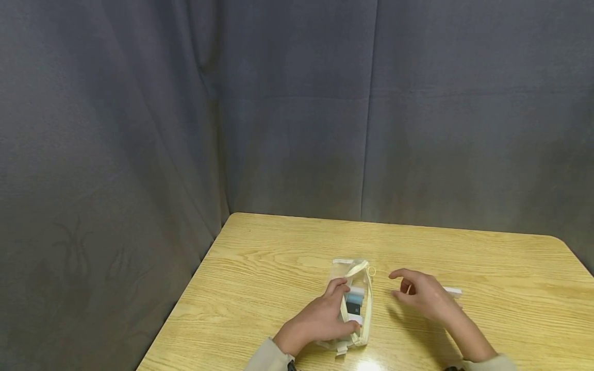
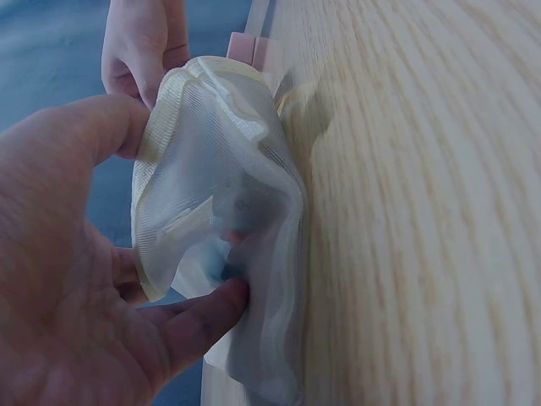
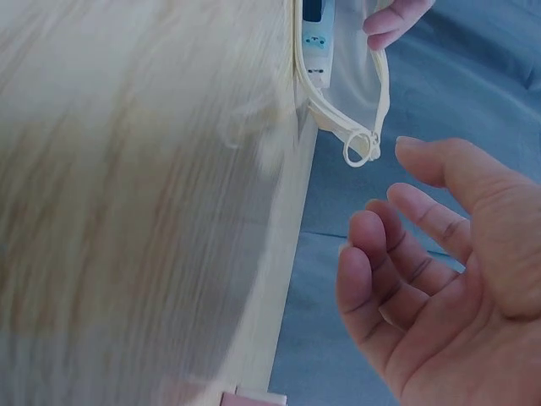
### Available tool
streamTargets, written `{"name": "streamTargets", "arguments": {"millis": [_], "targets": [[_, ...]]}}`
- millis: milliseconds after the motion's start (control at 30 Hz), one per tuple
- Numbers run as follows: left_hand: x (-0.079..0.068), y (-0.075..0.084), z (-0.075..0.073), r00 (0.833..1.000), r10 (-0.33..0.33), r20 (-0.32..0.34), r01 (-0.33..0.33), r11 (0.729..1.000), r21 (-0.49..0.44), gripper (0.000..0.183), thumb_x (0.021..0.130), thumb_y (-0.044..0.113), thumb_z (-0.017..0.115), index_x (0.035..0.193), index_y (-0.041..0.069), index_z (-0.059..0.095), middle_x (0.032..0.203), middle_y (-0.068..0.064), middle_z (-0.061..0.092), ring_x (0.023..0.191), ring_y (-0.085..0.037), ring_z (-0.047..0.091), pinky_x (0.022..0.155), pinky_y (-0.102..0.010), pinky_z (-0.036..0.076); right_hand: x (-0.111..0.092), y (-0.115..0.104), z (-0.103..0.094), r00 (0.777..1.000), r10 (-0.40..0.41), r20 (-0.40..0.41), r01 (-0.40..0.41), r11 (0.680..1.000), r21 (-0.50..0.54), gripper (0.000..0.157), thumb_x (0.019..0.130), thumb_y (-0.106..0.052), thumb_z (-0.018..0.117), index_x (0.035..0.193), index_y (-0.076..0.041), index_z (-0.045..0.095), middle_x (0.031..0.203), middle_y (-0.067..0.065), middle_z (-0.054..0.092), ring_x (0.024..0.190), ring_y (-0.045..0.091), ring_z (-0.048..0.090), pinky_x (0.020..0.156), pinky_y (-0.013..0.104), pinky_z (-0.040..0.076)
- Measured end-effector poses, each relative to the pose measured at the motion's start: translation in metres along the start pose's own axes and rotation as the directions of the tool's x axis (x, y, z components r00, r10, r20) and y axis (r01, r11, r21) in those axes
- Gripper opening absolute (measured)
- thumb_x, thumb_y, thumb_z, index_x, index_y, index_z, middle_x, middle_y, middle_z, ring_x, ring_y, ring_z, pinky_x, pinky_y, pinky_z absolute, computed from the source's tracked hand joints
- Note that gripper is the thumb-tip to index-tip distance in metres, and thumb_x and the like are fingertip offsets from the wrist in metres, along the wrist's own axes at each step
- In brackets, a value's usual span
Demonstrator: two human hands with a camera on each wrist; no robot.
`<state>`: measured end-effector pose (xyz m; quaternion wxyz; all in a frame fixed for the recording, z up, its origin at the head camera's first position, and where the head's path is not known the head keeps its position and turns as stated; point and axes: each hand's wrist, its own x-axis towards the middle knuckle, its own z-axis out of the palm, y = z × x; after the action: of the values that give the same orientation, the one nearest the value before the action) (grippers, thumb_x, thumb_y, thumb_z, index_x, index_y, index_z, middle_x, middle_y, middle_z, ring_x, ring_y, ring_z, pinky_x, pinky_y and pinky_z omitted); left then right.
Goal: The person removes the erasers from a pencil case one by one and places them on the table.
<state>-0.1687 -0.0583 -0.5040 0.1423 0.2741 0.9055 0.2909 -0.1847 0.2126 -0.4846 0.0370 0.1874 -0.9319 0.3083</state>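
On the yellow wood-grained table [image 1: 287,247], the left hand [image 1: 320,317] grips a translucent, cream-edged mesh pouch [image 1: 369,310] holding light-blue and black rectangular blocks [image 1: 353,308]; at the pouch's three o'clock, the right hand [image 1: 427,296] hovers, fingers loosely bent.

On a table [image 1: 269,257] with light wood grain, the left hand [image 1: 320,315] holds the edge of a see-through pouch [image 1: 368,309] with a pale yellow zip, and in its opening one can see a light blue item [image 1: 355,298] just beside a dark item [image 1: 353,308]. The right hand [image 1: 424,294] is in the air to the right of the pouch, apart from it, with fingers bent loosely, and it partly hides a white object [image 1: 452,292]. Behind the table hangs a dark grey curtain [image 1: 297,129].
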Motion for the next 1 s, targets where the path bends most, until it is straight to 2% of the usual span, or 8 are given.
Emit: {"name": "streamTargets", "arguments": {"millis": [267,533,1000], "targets": [[-0.001,0.001,-0.001,1.0,0.0,-0.002,0.0,1.0,-0.005,0.077,0.083,0.051,0.06,0.143,0.014,0.029,0.152,0.012,0.007,0.061,-0.003,0.052,0.052,-0.02,0.044,0.002,-0.003,0.007,1.0,0.003,0.01,-0.003,0.999,0.039,0.033,0.082,-0.019,0.071,0.113,-0.013,0.062,0.07,-0.009,0.054,0.056,0.003,0.049,0.051,0.021,0.041],[-0.001,0.0,-0.001,1.0,0.002,-0.006,-0.002,1.0,-0.001,0.078,0.082,0.051,0.06,0.143,0.013,0.029,0.152,0.012,0.007,0.064,-0.002,0.052,0.053,-0.019,0.044,0.007,-0.007,0.013,1.0,-0.008,0.015,0.007,1.0,0.03,0.032,0.081,-0.02,0.072,0.111,-0.015,0.063,0.07,-0.01,0.054,0.053,0.003,0.048,0.049,0.02,0.04],[-0.001,0.002,-0.002,1.0,0.018,-0.009,-0.018,1.0,0.016,0.077,0.083,0.049,0.059,0.143,0.012,0.028,0.152,0.009,0.009,0.07,0.0,0.052,0.056,-0.017,0.045,0.015,-0.01,0.024,0.996,-0.086,0.014,0.085,0.996,0.04,0.03,0.081,-0.017,0.072,0.109,-0.014,0.064,0.068,-0.009,0.053,0.054,0.003,0.048,0.05,0.02,0.041]]}}
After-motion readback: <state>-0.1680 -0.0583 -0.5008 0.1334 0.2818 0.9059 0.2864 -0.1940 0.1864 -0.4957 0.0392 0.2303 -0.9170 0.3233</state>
